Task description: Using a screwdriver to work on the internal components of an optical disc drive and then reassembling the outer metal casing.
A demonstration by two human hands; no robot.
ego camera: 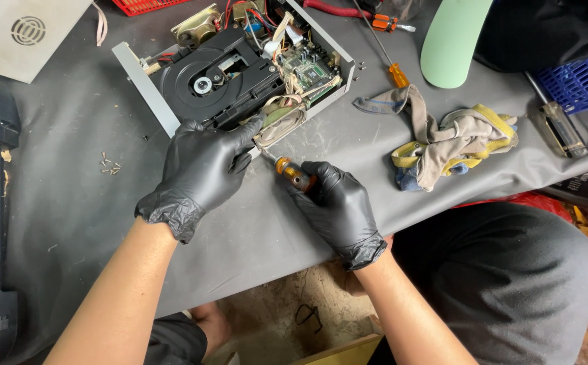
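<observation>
While left hand (202, 165), gloved, presses fingers flat on opened disc player (233, 67) near desk (71, 203) front edge, steadying it, right hand (334, 203) wraps tight round orange-handled screwdriver (287, 170), tip angled into player's front corner. Loose screws (109, 164) parked aside left; rags (442, 142) right.

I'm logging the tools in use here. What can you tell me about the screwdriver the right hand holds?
The screwdriver has a translucent amber handle, gripped by the black-gloved right hand. Its short metal shaft angles up-left toward the front edge of the opened disc player, beside the gloved left hand. The tip is hidden there.
</observation>
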